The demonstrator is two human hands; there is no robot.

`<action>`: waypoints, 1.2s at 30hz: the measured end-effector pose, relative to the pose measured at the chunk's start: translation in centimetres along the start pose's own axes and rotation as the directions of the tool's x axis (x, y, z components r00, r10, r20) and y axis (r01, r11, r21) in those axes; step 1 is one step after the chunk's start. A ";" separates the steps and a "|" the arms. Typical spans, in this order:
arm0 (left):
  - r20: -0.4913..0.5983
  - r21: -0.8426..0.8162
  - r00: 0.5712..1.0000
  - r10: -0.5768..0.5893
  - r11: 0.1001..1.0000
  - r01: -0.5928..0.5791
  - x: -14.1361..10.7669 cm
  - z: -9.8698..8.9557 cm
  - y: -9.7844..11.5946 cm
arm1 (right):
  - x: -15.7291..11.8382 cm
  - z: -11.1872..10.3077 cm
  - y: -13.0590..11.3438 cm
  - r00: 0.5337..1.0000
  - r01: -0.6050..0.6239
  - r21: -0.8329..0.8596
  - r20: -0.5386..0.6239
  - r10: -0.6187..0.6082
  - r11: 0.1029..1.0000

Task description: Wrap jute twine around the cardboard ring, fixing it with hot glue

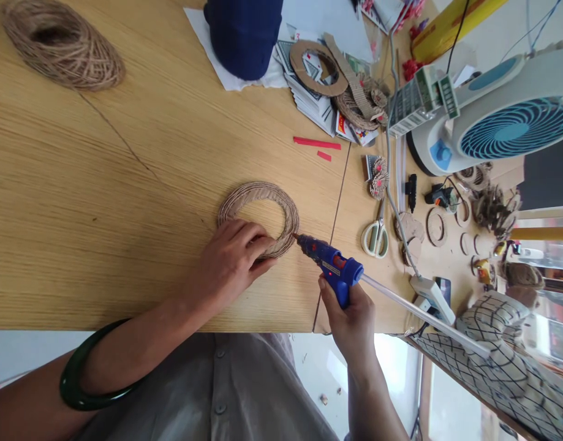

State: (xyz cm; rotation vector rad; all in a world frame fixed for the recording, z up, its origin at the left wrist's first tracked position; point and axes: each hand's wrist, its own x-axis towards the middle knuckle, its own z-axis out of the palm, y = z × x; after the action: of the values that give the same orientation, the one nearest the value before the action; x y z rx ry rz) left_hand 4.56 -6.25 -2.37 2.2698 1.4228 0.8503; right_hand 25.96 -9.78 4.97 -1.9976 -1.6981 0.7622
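Observation:
A flat ring wound with brown twine lies on the wooden table. My left hand rests on its lower left part, fingers closed on the rim. My right hand is wrapped round the handle of a blue glue gun, whose nozzle touches or nearly touches the ring's right side. A long white glue stick sticks out of the gun's back. From the ring's left side a thin strand of twine runs up to a twine ball at the top left.
A dark blue container stands on white paper at the top. Right of it lie a cardboard ring and cards. Red strips, scissors, a white fan and a power strip are on the right.

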 end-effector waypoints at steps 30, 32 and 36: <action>0.008 -0.156 0.999 -0.048 0.987 0.049 0.0 0.1 0.5 | -0.1 -0.2 0.4 0.998 0.001 -0.020 0.058 0.001 1.000; 0.006 -0.162 0.998 -0.055 0.985 0.055 0.0 0.1 0.5 | -0.1 -0.2 0.4 0.998 0.000 -0.020 0.057 0.001 1.000; 0.005 -0.170 0.999 -0.049 0.984 0.049 0.0 0.2 0.3 | -0.1 -0.2 0.4 0.998 0.006 -0.029 0.055 -0.005 1.000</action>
State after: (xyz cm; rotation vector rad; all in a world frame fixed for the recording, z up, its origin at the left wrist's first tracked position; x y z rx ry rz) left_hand 4.88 -6.36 -2.34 2.0999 1.3452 0.9178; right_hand 26.36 -9.96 4.94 -2.0079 -1.7545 0.8020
